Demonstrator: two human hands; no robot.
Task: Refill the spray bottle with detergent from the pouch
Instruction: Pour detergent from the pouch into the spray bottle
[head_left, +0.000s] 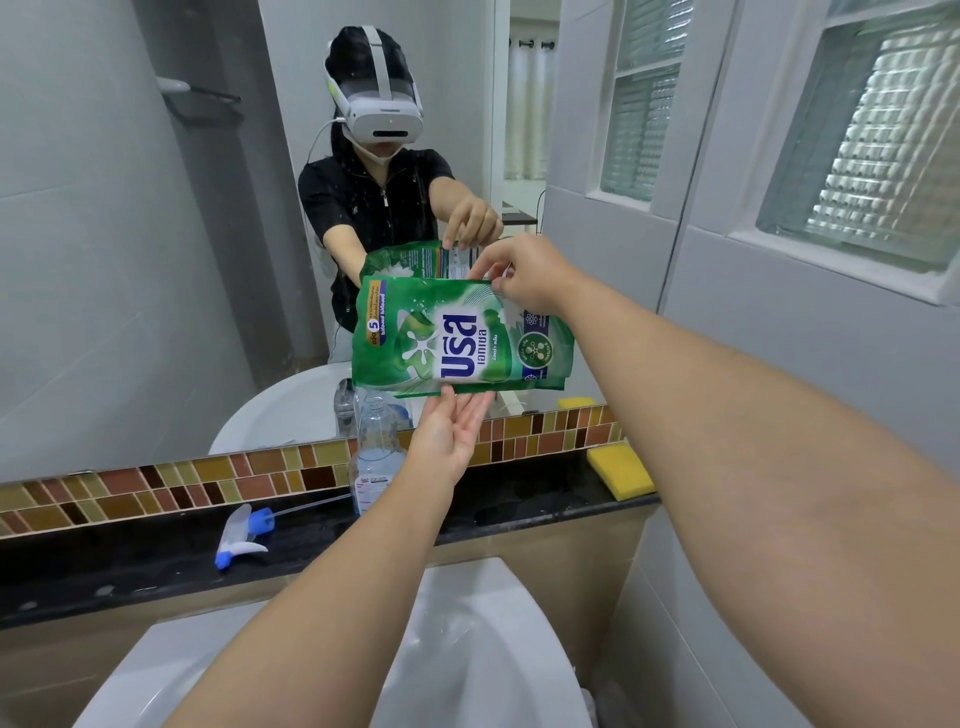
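A green detergent pouch (457, 338) hangs sideways in the air above the ledge. My right hand (524, 275) pinches its upper right corner. My left hand (449, 436) is under its lower edge, palm up with fingers spread, touching the pouch from below. Right beneath the pouch stands the clear spray bottle (376, 452) with no top on, part full of pale liquid, on the black ledge (156, 566). Its white and blue trigger head (244, 535) with the long tube lies on the ledge to the left.
A yellow sponge (621, 473) lies on the ledge at right. A mirror (156, 260) behind the ledge reflects a person, the pouch and a faucet. A white basin (483, 649) is below my arms. A glass-block window (872, 140) is on the right wall.
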